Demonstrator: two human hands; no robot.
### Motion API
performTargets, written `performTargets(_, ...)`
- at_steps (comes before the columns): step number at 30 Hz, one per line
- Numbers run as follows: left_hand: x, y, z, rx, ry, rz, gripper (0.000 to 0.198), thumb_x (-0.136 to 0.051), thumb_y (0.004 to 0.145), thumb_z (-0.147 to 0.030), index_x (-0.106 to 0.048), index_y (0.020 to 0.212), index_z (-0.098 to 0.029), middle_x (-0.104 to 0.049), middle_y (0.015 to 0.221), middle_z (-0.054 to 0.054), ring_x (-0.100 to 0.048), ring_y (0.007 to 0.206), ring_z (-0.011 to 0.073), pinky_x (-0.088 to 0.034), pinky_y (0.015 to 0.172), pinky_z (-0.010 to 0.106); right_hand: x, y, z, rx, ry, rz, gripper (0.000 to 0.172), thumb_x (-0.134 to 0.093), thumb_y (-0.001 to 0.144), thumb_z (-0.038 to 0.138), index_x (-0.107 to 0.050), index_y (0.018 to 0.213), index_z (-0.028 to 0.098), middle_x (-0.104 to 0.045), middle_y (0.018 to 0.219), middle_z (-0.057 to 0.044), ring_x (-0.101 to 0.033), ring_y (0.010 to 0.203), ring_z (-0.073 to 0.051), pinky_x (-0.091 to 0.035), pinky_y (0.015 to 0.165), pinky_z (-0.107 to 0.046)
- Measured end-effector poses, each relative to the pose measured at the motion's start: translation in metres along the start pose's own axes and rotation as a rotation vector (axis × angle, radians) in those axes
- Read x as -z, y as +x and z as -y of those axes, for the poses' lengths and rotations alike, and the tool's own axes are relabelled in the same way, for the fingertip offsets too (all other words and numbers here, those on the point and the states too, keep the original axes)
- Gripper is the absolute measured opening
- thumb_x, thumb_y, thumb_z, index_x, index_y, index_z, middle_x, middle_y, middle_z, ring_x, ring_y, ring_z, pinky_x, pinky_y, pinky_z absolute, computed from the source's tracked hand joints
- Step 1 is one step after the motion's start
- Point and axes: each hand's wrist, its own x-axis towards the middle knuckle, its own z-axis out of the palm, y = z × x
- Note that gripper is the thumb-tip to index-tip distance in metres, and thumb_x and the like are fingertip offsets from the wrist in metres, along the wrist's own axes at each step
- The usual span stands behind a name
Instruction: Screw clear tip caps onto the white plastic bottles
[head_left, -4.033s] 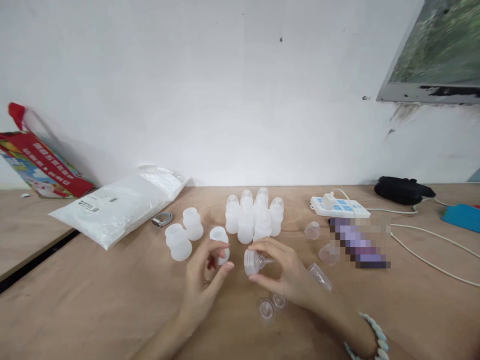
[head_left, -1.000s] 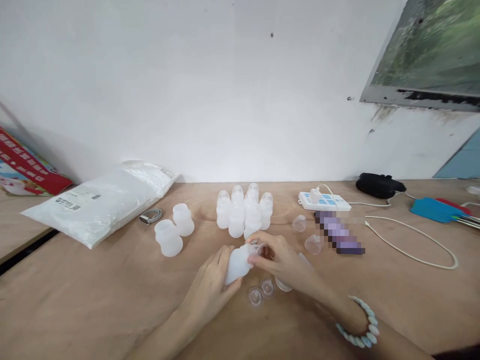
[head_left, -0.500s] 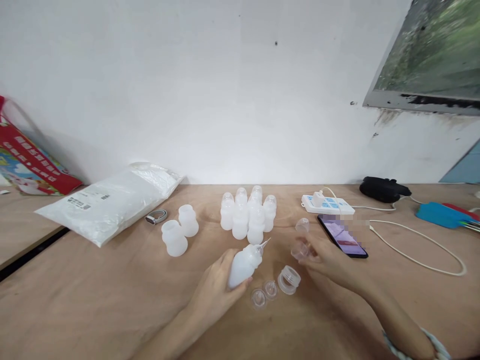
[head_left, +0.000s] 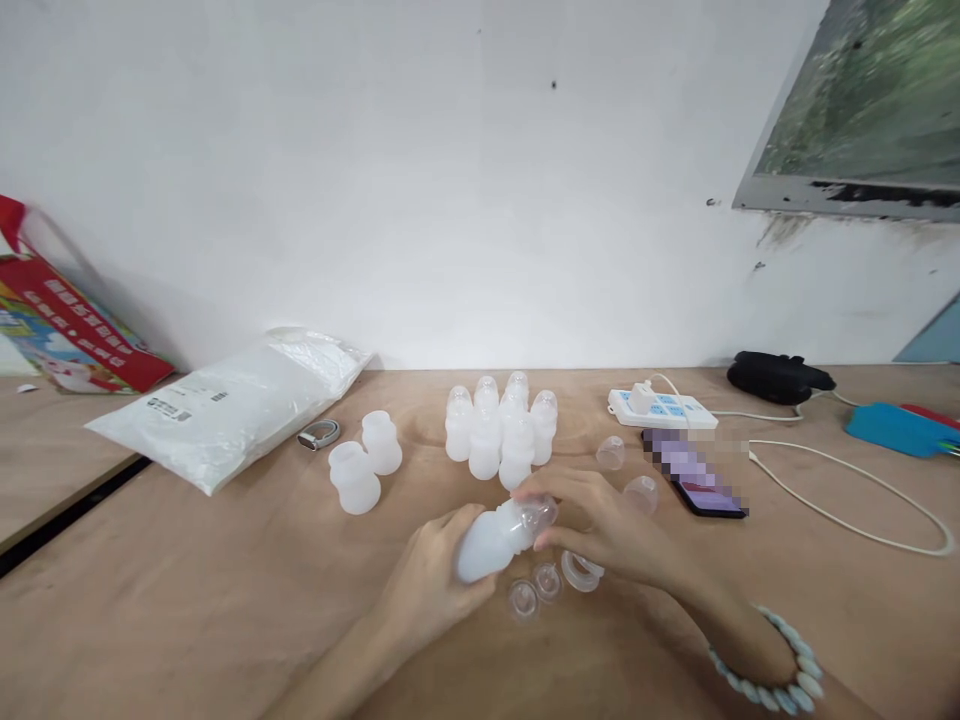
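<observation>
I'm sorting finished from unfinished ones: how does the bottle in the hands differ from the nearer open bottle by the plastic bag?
The held bottle lies tilted in the left hand; the open bottle stands upright on the table, untouched. The held bottle has a clear cap at its neck, under the fingers of the right hand; the open bottle's mouth is bare. Both are milky white plastic.

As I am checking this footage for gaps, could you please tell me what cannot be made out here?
All in the head view.
The phone: its screen is pixelated and unreadable.
The bottle: its nozzle is hidden under the clear cap and the right hand; the left hand covers part of its body.
The label on the plastic bag: print too small.
The red bag: cut off by the left edge.
</observation>
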Motion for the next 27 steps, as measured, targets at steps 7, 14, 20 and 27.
performTargets(7,-0.001,0.000,-0.007,-0.067,-0.055,-0.051,0.023,-0.060,0.070,-0.018,-0.057,0.093,-0.020,-0.067,0.081,0.000,-0.061,0.068,0.0180,-0.042,0.060,0.027,-0.004,-0.008,0.004,0.144,0.000,-0.134,0.027,-0.066,0.094,0.032,-0.063,0.118,0.019,-0.069,0.108,-0.009,-0.064,0.097,-0.025,-0.053,0.083,-0.038)
performTargets(14,-0.004,-0.003,-0.003,-0.107,-0.098,-0.056,0.027,-0.060,0.069,-0.016,-0.057,0.096,-0.020,-0.068,0.084,0.000,-0.060,0.069,0.0174,-0.042,0.061,0.027,-0.001,-0.007,0.016,0.154,-0.020,-0.102,0.026,-0.061,0.097,0.035,-0.063,0.117,0.019,-0.069,0.108,-0.011,-0.063,0.102,-0.028,-0.052,0.086,-0.040)
performTargets(20,-0.011,-0.004,-0.016,-0.073,-0.315,-0.049,0.025,-0.065,0.080,-0.036,-0.054,0.093,-0.018,-0.065,0.088,0.004,-0.059,0.076,0.0197,-0.046,0.067,0.029,-0.002,0.004,0.024,-0.018,0.264,-0.149,0.031,-0.075,0.085,0.039,-0.062,0.108,0.022,-0.067,0.105,-0.005,-0.061,0.100,-0.026,-0.051,0.084,-0.036)
performTargets(27,-0.006,-0.001,-0.001,-0.083,-0.377,-0.037,0.038,-0.061,0.087,-0.043,-0.053,0.116,-0.019,-0.062,0.115,0.009,-0.056,0.107,0.0269,-0.046,0.093,0.040,-0.026,0.019,0.023,-0.060,0.298,-0.169,0.023,-0.062,0.090,0.028,-0.057,0.111,0.020,-0.066,0.095,-0.004,-0.062,0.083,-0.020,-0.052,0.074,-0.032)
